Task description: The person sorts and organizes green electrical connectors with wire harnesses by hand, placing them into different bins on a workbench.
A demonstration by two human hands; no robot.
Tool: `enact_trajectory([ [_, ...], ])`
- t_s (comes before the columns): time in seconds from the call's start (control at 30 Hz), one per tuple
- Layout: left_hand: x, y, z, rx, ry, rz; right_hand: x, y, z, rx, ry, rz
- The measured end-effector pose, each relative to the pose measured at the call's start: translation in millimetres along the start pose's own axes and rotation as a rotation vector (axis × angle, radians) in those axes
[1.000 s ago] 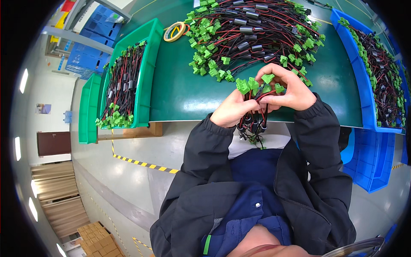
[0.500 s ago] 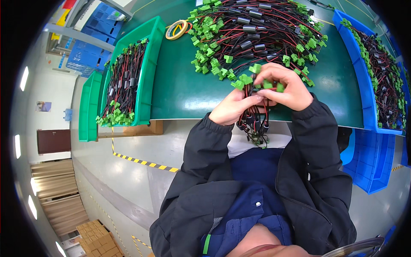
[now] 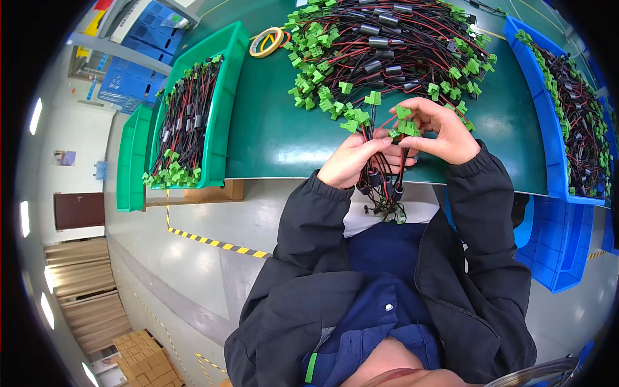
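Observation:
Between my hands hangs a bunch of wire harnesses (image 3: 385, 187), red and black leads with green plug connectors and black cylinders, drooping over the table's near edge. My left hand (image 3: 351, 161) is closed round the wires just below several green connectors (image 3: 354, 117). Fingers curled, my right hand (image 3: 445, 132) grips a few green connectors (image 3: 407, 127) at the bunch's right side; its fingertips are partly hidden behind them. Beyond my hands, a big pile of like harnesses (image 3: 380, 55) lies on the green table (image 3: 277, 145), its connectors fanned to both sides.
A green bin (image 3: 222, 122) of harnesses stands at the left, with another green bin (image 3: 132, 168) beside it. At the right is a blue bin (image 3: 538, 84) of harnesses, and a lower blue bin (image 3: 548, 251). Tape rolls (image 3: 267, 42) lie by the pile.
My right hand has shifted slightly right, drawing its green connectors apart from those by my left hand. The left hand keeps its hold with little movement.

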State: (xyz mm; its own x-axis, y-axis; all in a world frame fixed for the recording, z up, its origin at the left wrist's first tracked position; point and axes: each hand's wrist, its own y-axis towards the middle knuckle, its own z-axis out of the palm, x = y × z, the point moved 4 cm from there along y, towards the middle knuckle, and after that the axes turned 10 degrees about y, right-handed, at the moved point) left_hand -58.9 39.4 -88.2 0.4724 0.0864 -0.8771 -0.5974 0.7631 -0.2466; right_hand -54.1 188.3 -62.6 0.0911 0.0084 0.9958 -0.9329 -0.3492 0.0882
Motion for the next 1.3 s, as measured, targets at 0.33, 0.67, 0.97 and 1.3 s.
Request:
enact_trajectory([
  [0.33, 2, 3, -3, -0.193, 0.185, 0.083, 13, 3, 1, -0.422, 0.063, -0.129],
  [0.67, -4, -3, 5, 0.045, -0.129, 0.165, 12, 18, 11, -0.238, 0.028, -0.12],
  [0.97, 0, -5, -8, -0.304, -0.028, 0.182, 28, 12, 17, -0.238, -0.01, -0.2],
  [1.3, -14, -8, 6, -0.113, 0.068, 0.213, 32, 19, 17, -0.368, -0.494, -0.185],
])
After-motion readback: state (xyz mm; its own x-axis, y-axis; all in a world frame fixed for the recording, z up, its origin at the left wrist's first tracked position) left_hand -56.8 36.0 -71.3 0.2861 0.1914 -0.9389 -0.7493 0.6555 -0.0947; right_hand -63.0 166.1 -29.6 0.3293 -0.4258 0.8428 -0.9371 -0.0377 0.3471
